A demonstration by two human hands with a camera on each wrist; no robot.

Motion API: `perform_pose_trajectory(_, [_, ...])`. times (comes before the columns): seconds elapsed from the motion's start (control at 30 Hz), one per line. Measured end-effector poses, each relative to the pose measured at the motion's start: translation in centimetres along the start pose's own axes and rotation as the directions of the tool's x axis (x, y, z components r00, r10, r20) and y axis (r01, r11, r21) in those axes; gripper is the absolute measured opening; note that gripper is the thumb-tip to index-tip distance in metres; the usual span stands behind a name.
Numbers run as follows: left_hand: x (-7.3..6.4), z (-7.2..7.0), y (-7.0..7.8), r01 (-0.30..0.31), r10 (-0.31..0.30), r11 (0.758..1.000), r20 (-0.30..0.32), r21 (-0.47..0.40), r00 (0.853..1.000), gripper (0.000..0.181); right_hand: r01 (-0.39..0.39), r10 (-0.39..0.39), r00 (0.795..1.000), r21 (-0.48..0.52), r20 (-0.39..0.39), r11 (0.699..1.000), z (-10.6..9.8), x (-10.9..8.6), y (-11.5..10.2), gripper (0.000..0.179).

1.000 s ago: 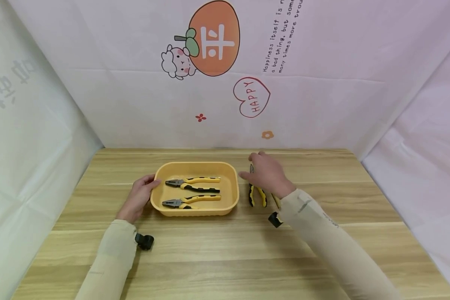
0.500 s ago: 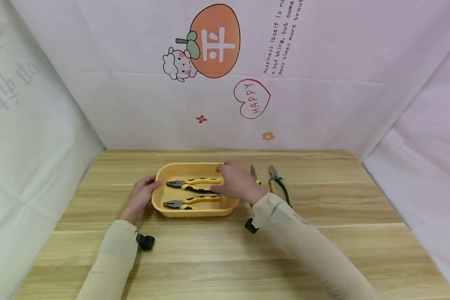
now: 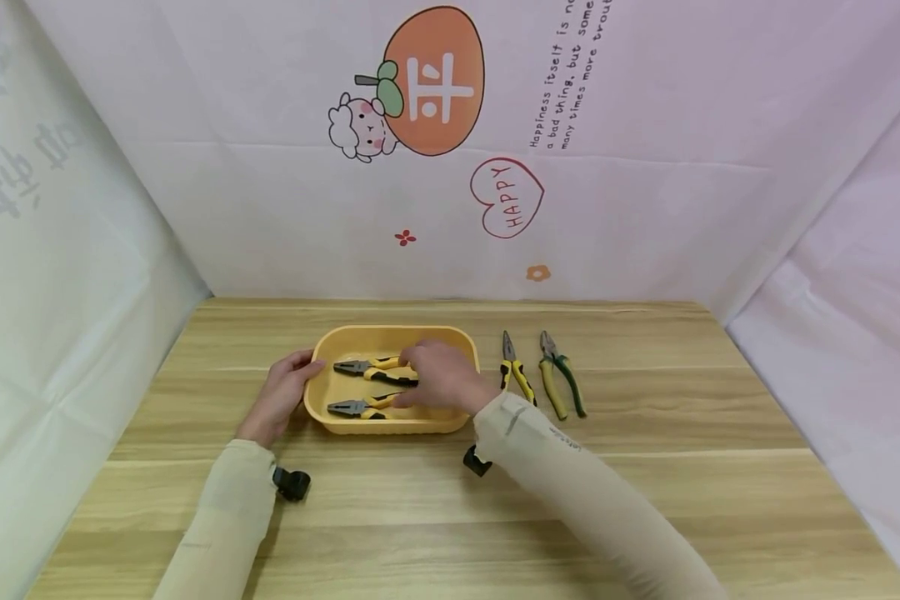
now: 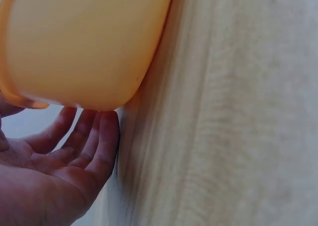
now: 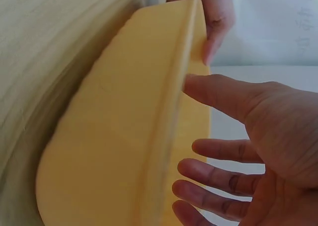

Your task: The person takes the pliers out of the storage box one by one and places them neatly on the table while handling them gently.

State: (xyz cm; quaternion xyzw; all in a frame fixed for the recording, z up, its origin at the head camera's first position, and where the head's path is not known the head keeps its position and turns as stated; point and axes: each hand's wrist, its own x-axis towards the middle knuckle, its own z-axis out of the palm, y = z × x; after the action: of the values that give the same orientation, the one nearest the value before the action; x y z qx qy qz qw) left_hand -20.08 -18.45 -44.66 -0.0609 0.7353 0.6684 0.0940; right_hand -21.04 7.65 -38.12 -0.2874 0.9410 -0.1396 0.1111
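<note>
Pliers [image 3: 356, 367] in tray [image 3: 390, 426], contact behind fingers [image 3: 416, 357] unclear.

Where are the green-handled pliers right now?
Head view: the green-handled pliers lie on the wooden table, right of the yellow tray, with the yellow-and-black long-nose pliers between them.

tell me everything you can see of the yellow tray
The yellow tray looks like plastic, oblong with rounded corners and a raised rim. It stands upright on the wooden table, two pairs of pliers inside. The left hand grips its left end, thumb over the rim; the right hand is above it, contact unclear.
</note>
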Motion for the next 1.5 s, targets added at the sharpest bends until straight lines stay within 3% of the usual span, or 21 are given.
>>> perform_pose_trajectory(0.53, [0.3, -0.1, -0.3, 0.009, -0.009, 1.0, -0.013, 0.0, 1.0, 0.052, 0.027, -0.028, 1.0, -0.071, -0.008, 0.997, 2.6, 1.2, -0.7, 0.049])
perform_pose_trajectory(1.1, [0.2, -0.2, -0.2, 0.013, -0.013, 1.0, -0.018, 0.007, 1.0, 0.051, -0.023, 0.027, 0.999, -0.129, 0.035, 0.991, 3.2, 1.5, -0.8, 0.031])
perform_pose_trajectory(1.5, [0.2, -0.2, -0.3, 0.011, -0.01, 1.0, -0.019, 0.017, 1.0, 0.051, -0.047, 0.045, 0.999, -0.103, -0.017, 0.994, 3.6, 1.5, -0.7, 0.027])
